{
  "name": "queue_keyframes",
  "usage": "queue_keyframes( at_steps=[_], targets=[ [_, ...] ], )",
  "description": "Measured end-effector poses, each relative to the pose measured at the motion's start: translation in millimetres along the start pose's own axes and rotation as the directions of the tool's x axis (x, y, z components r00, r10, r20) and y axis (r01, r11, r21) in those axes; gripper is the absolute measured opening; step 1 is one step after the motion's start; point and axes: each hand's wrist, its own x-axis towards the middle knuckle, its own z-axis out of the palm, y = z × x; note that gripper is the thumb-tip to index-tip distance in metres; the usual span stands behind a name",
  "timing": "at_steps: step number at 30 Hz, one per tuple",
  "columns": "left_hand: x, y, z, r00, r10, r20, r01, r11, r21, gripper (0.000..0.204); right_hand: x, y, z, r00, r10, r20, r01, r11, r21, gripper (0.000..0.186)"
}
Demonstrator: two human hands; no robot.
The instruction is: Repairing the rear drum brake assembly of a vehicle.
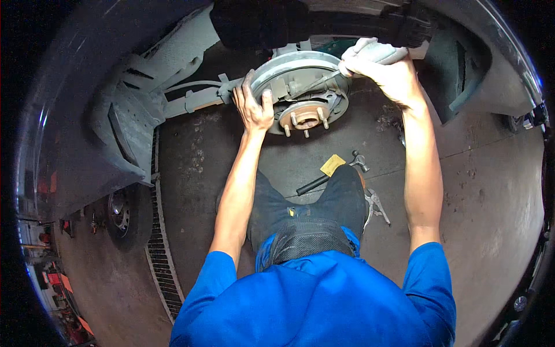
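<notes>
In front of me is an exposed drum brake assembly with a pale curved rim. A rusty wheel hub with several studs projects from it. My left hand grips the assembly's left edge, thumb on the front and fingers along the outer side. My right hand is closed at the upper right, its fingers pale under bright light. From it a thin metal rod, like a screwdriver shaft, reaches down and left to the brake parts. The handle is hidden in the fist.
A hammer and a yellow tag are by my knees, with locking pliers to the right. An axle beam runs left from the brake. Dark bodywork surrounds me. A wheel and a floor grate are at the left.
</notes>
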Motion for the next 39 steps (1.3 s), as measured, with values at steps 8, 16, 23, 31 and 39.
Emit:
queue_keyframes(
  at_steps=[8, 16, 23, 31, 39],
  targets=[
    [0, -5, 9, 0.999, -0.019, -0.031, 0.017, 0.999, -0.051, 0.059, -14, 24, 67, 0.725, 0.382, -0.573, 0.132, 0.740, 0.660, 0.010],
    [-5, -6, 3, 0.999, -0.040, -0.023, 0.040, 0.999, -0.023, 0.058, 5, 25, 88, 0.486, 0.571, -0.662, 0.395, 0.532, 0.749, 0.028],
    [3, 0, 2, 0.999, 0.015, -0.036, -0.015, 1.000, -0.003, 0.052, 5, 50, 56, 0.924, 0.263, -0.279, 0.157, 0.403, 0.902, 0.033],
    [-2, -1, 7, 0.999, -0.019, -0.028, 0.019, 1.000, 0.008, 0.054, -17, 65, 57, 0.580, 0.611, -0.539, 0.355, 0.406, 0.842, 0.032],
    [-3, -1, 2, 0.998, -0.048, -0.031, 0.047, 0.998, -0.034, 0.057, -11, 51, 68, 0.363, 0.709, -0.605, 0.438, 0.444, 0.782, 0.027]
  ],
)
